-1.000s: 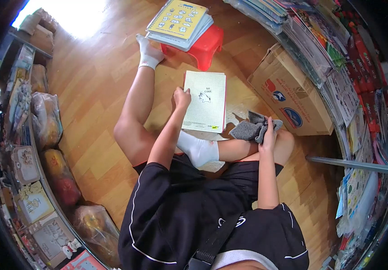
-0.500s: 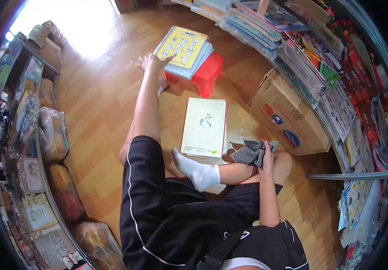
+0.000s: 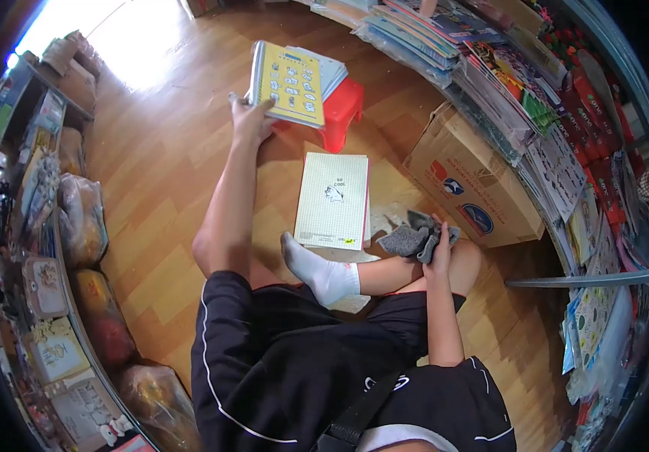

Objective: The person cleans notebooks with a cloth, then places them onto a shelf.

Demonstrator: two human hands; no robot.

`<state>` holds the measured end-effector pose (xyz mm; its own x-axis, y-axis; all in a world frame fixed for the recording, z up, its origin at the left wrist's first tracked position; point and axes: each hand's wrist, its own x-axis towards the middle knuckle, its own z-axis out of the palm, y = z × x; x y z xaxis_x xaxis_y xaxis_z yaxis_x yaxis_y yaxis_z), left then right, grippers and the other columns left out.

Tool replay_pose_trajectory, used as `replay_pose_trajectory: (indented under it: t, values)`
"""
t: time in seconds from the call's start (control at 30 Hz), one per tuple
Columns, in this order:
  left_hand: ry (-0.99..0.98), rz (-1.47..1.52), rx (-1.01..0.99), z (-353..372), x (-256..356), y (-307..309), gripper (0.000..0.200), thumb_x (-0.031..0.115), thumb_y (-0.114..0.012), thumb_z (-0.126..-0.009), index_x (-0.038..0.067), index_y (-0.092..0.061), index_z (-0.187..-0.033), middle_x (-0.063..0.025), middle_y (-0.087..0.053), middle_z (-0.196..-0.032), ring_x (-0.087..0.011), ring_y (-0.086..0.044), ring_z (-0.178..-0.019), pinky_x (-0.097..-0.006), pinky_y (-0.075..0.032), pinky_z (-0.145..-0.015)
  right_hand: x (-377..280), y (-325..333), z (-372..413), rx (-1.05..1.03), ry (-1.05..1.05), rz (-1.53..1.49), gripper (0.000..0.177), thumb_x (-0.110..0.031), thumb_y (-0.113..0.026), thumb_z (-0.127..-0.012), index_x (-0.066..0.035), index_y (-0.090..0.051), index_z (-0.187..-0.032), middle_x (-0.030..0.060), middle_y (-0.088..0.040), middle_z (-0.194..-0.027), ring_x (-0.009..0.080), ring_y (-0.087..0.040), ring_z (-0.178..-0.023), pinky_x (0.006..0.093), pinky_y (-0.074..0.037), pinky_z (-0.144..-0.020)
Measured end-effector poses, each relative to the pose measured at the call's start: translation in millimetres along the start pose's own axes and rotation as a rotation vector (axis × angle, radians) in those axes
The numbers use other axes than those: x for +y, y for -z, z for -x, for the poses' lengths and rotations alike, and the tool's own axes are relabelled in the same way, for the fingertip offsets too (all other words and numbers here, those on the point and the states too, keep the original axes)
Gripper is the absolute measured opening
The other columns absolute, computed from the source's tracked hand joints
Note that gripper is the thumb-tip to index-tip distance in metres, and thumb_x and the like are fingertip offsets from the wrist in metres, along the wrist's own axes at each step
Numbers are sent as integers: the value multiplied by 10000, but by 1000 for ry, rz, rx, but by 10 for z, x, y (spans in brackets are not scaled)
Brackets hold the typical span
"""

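My left hand grips the lower left corner of a yellow notebook with small cartoon figures, thumb on the cover. This notebook overhangs a stack of pale blue books on a red plastic stool. My right hand is closed around a crumpled grey cloth above my bent leg. On the floor in front of me lies a pale checked notebook with a cartoon animal on its cover, apparently on top of other paper.
A cardboard box stands on the floor to my right, beside shelves packed with books and magazines. Along the left side run shelves of framed goods and plastic-wrapped bundles. A metal bar juts out at right.
My left hand has closed on the yellow notebook and shifted it left off the stack, turning it slightly. My right hand still holds the grey cloth. The whole view has shifted a little.
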<state>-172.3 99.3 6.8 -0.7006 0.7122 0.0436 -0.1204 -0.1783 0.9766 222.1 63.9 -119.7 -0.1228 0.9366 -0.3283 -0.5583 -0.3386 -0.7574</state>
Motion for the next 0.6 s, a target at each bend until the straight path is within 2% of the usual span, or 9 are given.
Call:
replay_pose_trajectory:
  t: [0.07,0.17,0.23,0.3,0.37,0.4,0.47,0.53,0.6]
  values:
    - [119,65,-57,319,-138,174,662,-35,-542,-705,10,-148,-1235,-169,-475,-1035,-226,-567,-818,-285,-537,-555,-79,-209,141,-39,-3,4,481,-413,-352,-852,-17,-443,-1109,80,-491,-1062,196,-461,-992,306,-352,-871]
    - [62,359,-23,1232,-144,184,384,-25,-542,-714,1,-347,-1044,-151,-493,-1000,-210,-560,-827,-284,-527,-567,-235,-657,495,-194,23,-121,642,-533,-282,-823,-6,-383,-1177,91,-453,-1135,208,-400,-1077,321,-287,-928]
    - [130,233,-10,1729,-215,225,237,2,-564,-718,23,-361,-840,-111,-511,-882,-169,-552,-785,-279,-517,-594,-231,-808,644,-484,284,374,803,-620,-163,-780,43,-335,-1198,105,-389,-1216,207,-337,-1144,314,-224,-967]
    - [149,116,-57,2109,-350,239,231,3,-573,-710,33,-378,-831,-76,-505,-826,-110,-519,-713,-227,-465,-615,-165,-1129,805,-700,237,426,954,-738,-98,-670,5,-347,-1216,110,-328,-1251,215,-297,-1155,309,-172,-968]
    - [167,117,-165,2377,-428,276,224,-10,-563,-704,38,-386,-832,-60,-493,-814,-82,-492,-698,-205,-422,-613,36,-1151,779,-949,296,786,1014,-780,-57,-614,-25,-351,-1223,211,-311,-1234,329,-235,-1179,366,-174,-959]
    - [206,154,-237,2472,-423,293,223,-17,-558,-701,38,-388,-834,-51,-486,-808,-73,-482,-700,-198,-403,-610,67,-1232,789,-1025,483,1099,887,-725,-235,-674,-41,-351,-1226,230,-293,-1227,393,-195,-1182,411,-166,-960]
    - [49,91,-341,2591,-462,273,251,-32,-561,-690,29,-369,-840,-3,-449,-733,-64,-464,-690,-200,-393,-600,368,-1113,787,-852,725,1358,729,-553,-452,-718,-59,-327,-1238,243,-267,-1234,421,-184,-1177,439,-162,-963]
    - [246,24,-448,2661,-356,266,291,-11,-602,-678,36,-359,-830,-5,-453,-738,-61,-458,-688,-196,-385,-589,264,-1249,636,-741,697,1537,691,-389,-576,-690,-80,-304,-1245,232,-236,-1261,410,-199,-1170,455,-176,-953]
    - [268,75,-458,2736,-318,210,307,-3,-620,-671,41,-357,-824,-10,-459,-746,-61,-457,-682,-196,-386,-584,356,-1067,209,-392,544,1285,578,-383,-540,-728,-94,-378,-1201,186,-418,-1152,358,-403,-1041,413,-313,-864]
